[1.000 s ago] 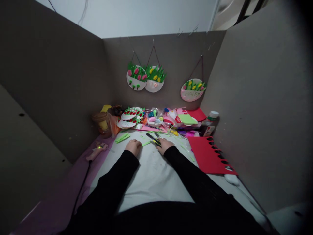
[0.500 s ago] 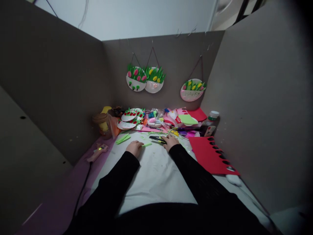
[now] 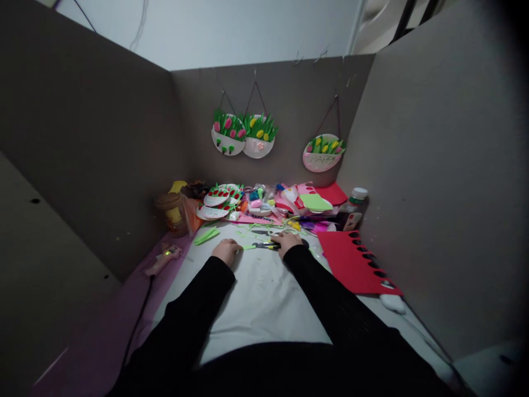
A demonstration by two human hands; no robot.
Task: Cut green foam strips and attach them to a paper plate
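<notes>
Between the fingers of my left hand (image 3: 227,252) is one end of a narrow light-green strip (image 3: 248,247), which points to the right. My right hand (image 3: 286,241) is closed on a pair of dark scissors (image 3: 266,245). Their blades point left, and the tips are at the strip's right end; whether they are cutting into it is too small to tell. Several loose green strips (image 3: 206,236) lie to the left of my hands. Thin green scraps (image 3: 264,225) are scattered just beyond the scissors.
Finished paper-plate flower baskets (image 3: 217,197) are stacked at the back left. A pink glue gun (image 3: 164,259) lies on the left. Red sheet (image 3: 351,264) with cut-out edge is on the right, near a bottle (image 3: 354,208). Grey panels (image 3: 285,94) enclose the table on three sides.
The scissor blades, apart before, have swung downward and line up with the strip's right end. My left hand has shifted slightly left. The whole view has moved a little.
</notes>
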